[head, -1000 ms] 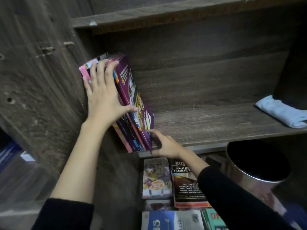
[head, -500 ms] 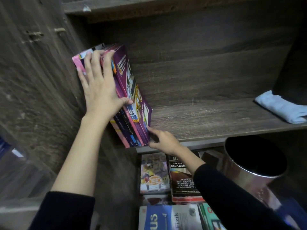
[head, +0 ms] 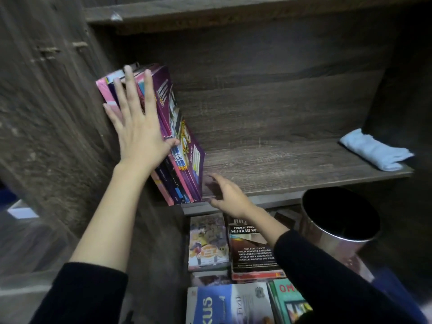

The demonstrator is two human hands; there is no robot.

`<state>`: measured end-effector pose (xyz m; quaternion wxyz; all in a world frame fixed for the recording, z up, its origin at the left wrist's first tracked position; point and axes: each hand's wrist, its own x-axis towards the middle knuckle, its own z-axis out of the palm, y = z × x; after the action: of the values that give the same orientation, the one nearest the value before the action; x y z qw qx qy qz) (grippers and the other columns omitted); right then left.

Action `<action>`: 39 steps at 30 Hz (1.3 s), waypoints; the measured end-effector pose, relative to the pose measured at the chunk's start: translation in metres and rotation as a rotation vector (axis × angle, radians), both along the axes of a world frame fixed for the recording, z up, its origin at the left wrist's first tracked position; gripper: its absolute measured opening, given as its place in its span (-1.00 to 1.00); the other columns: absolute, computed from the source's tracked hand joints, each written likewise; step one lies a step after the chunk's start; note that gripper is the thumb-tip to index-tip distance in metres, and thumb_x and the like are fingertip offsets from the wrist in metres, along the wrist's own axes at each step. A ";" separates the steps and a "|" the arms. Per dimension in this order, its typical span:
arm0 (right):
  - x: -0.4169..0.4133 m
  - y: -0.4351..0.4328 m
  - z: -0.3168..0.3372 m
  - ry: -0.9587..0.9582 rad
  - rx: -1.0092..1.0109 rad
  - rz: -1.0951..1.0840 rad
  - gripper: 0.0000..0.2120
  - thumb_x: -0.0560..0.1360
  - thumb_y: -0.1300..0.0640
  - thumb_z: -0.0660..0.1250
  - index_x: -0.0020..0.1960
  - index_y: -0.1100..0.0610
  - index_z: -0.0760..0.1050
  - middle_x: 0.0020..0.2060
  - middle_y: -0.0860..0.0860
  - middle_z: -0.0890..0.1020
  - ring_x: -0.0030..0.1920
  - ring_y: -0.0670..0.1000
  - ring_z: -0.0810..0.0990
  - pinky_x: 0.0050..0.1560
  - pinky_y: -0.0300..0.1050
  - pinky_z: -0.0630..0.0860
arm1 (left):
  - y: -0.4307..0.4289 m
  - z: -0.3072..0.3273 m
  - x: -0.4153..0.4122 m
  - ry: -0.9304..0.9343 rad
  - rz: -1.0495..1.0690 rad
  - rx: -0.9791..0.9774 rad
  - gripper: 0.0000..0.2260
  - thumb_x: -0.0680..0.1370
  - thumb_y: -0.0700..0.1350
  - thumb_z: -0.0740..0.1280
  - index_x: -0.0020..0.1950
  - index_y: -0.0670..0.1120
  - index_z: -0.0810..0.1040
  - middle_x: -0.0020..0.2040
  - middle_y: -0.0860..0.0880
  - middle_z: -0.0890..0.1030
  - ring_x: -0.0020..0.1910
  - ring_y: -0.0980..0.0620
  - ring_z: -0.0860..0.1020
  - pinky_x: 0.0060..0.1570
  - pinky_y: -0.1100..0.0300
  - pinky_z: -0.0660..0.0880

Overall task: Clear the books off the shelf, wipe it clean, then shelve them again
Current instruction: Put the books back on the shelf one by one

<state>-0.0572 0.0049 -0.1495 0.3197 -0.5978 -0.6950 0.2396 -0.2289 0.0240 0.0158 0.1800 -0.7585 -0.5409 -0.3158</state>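
A group of several thin books point(head: 184, 146), pink to purple, leans against the left wall of the dark wooden shelf point(head: 292, 164). Their spines face me. My left hand point(head: 138, 129) lies flat on the spines with its fingers spread, and the thumb touches the outer purple cover. My right hand point(head: 230, 197) is at the shelf's front edge, just right of the books' lower corner. It is blurred, its fingers are apart and it holds nothing.
A folded light-blue cloth point(head: 374, 149) lies at the shelf's right end. Below the shelf, more books point(head: 252, 249) lie flat in stacks on the floor. A shiny metal bin point(head: 339, 230) stands to their right. The wooden side panel point(head: 58, 113) rises on the left.
My left hand's fingers have spread and flattened on the spines. My right hand has come off the books' lower corner and moved slightly right. The books stand a little more upright.
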 end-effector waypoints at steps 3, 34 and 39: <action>0.026 -0.016 0.008 -0.051 0.088 -0.098 -0.40 0.48 0.18 0.35 0.47 0.08 0.23 0.37 0.11 0.41 0.38 0.09 0.36 0.38 -0.03 0.31 | -0.010 -0.009 0.010 0.022 0.033 0.002 0.11 0.32 0.07 0.53 0.55 -0.08 -0.24 0.54 -0.20 -0.23 0.50 -0.25 -0.24 0.34 -0.35 -0.24; 0.189 -0.196 -0.134 -0.061 -0.118 -0.687 -0.77 0.50 0.25 0.27 0.13 0.22 0.53 0.04 0.12 0.58 0.01 0.08 0.55 0.06 -0.04 0.47 | -0.065 -0.230 0.158 -0.090 -0.408 -0.937 -0.84 0.56 -0.03 0.26 -0.08 -0.03 0.61 -0.16 -0.02 0.66 -0.22 0.01 0.61 -0.19 0.21 0.53; 0.206 -0.200 -0.210 -0.046 -0.383 -0.745 -0.71 0.53 0.14 0.30 0.23 0.21 0.47 0.17 0.15 0.54 0.16 0.13 0.50 0.12 -0.09 0.41 | -0.068 -0.329 0.164 -0.058 -0.235 -1.455 -0.77 0.59 -0.08 0.26 -0.22 -0.15 0.53 -0.10 -0.16 0.67 -0.21 -0.06 0.62 -0.34 0.28 0.45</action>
<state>0.1484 -0.1954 -0.3593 0.2521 -0.8621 -0.3811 0.2193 -0.0648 -0.0439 -0.3137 -0.4180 -0.7304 -0.5333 0.0858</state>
